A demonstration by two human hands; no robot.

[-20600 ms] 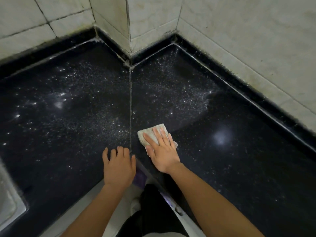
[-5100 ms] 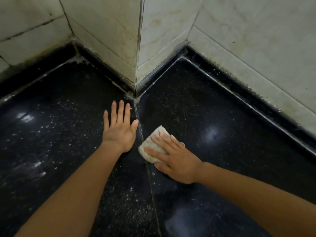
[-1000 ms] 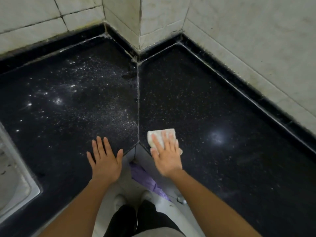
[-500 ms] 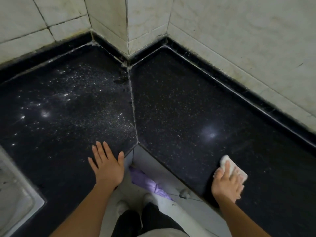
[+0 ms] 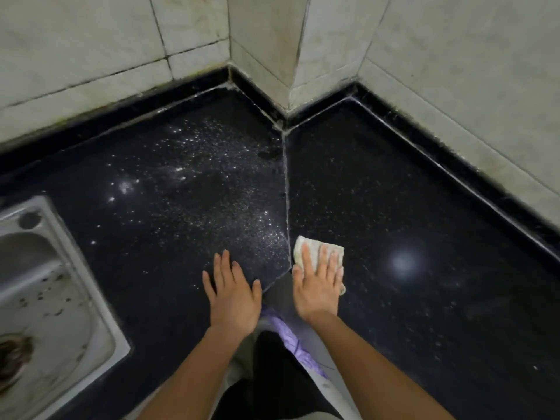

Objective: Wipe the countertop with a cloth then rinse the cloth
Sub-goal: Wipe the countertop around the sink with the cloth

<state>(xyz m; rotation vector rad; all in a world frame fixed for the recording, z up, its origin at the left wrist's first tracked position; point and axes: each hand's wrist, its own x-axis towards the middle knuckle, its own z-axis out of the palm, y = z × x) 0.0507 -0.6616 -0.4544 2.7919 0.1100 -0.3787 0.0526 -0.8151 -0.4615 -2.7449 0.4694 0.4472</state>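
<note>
Pale, stained wall tiles (image 5: 91, 40) meet at a jutting corner (image 5: 298, 56). A steel sink (image 5: 88, 283) with a dirty basin sits lower left.

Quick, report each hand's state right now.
Left hand: open, flat on the speckled black stone countertop.
Right hand: open, pressing the small pale folded cloth.

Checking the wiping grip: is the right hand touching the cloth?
Touching. The head view shows the right hand pressed flat on the cloth, covering most of it.

Single head-worn view, looking steeply down, close over the countertop (image 5: 394, 207) corner
</note>
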